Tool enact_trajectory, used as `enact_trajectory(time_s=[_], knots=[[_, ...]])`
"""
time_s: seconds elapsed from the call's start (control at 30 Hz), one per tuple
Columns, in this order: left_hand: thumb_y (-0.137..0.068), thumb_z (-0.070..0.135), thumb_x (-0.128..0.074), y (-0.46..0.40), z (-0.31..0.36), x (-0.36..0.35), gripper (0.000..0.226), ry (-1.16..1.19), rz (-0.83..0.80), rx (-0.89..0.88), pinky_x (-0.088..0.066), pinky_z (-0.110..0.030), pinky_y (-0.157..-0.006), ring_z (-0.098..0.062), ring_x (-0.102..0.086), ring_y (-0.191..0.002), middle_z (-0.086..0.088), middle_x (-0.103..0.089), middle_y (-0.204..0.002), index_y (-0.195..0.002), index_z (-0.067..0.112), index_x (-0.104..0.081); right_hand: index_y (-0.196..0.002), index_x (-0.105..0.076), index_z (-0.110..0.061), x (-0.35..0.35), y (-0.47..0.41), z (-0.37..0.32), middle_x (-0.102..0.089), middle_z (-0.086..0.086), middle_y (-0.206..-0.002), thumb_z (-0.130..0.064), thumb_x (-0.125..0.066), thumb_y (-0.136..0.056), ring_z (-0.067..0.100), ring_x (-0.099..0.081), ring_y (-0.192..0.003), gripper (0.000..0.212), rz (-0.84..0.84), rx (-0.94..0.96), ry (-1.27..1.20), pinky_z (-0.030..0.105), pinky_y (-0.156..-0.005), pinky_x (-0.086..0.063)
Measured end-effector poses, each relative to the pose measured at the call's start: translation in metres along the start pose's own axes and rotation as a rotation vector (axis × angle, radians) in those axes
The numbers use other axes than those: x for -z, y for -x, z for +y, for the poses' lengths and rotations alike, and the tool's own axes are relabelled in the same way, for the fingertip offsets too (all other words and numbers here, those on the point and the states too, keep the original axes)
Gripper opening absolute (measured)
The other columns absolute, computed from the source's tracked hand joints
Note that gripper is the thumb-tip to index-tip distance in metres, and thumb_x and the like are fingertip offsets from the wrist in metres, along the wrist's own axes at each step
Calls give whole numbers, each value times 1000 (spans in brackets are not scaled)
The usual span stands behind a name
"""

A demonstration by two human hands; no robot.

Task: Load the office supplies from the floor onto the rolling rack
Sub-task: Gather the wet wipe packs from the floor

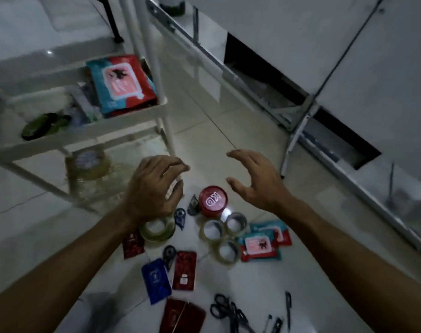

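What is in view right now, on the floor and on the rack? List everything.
white rolling rack: one, upper left
teal and red wipes pack on rack: one, rack shelf
red round tin: one, floor between the hands
clear tape rolls: three clustered right of centre; a larger one under the left wrist
teal and red wipes packs on floor: at least two, right of the rolls
blue card pack: one, lower centre
black scissors: bottom centre, count unclear
left hand: empty
right hand: empty
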State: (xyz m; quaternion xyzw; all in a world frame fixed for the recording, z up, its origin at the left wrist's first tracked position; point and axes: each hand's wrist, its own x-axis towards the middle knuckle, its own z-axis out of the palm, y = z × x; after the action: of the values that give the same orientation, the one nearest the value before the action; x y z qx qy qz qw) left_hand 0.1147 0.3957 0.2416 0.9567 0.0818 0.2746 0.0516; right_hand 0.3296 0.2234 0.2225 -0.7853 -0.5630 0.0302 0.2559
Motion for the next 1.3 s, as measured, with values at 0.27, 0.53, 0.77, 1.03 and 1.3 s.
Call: enact_trajectory(time_s=[0.27, 0.53, 0.77, 1.03, 1.3], knots=[[-75, 28, -58, 27, 78, -165, 38, 188, -628, 88, -47, -39, -83, -29, -62, -94, -7, -67, -102, -109, 14, -65, -149, -29, -30, -66, 128, 173, -40, 4, -151, -50, -72, -79, 25, -38, -134, 85, -386, -563, 53, 37, -108, -32], [-77, 41, -62, 62, 145, -305, 60, 272, -767, 30, -38, -36, -99, -25, -55, -114, -6, -59, -126, -130, 15, -53, -151, -28, -20, -161, 196, 243, -35, 8, -154, -29, -71, -84, 25, -37, -137, 80, -578, -482, 155, 39, -110, -34], [-89, 33, -63, 91, 193, -384, 96, 128, -1063, 179, -12, -45, -119, -36, -8, -147, -20, 0, -159, -152, 11, 7, -151, -28, -20, -188, 190, 276, -28, 10, -157, -33, -77, -80, 26, -27, -143, 88, -520, -392, 234, 47, -113, -30], [-69, 38, -80, 94, 199, -410, 115, 45, -989, 207, -24, -42, -111, -32, -33, -130, -17, -31, -144, -150, 10, -4, -145, -37, -22, -214, 208, 280, -46, 11, -139, -42, -66, -84, 29, -42, -126, 70, -439, -387, 343, 42, -102, -34], [-70, 38, -79, 126, 210, -396, 91, 144, -938, 129, -27, -40, -106, -28, -47, -121, -9, -47, -134, -140, 14, -26, -113, -51, -17, -177, 207, 270, -61, 5, -115, -45, -65, -83, 28, -46, -111, 43, -475, -511, 437, 39, -90, -35]])
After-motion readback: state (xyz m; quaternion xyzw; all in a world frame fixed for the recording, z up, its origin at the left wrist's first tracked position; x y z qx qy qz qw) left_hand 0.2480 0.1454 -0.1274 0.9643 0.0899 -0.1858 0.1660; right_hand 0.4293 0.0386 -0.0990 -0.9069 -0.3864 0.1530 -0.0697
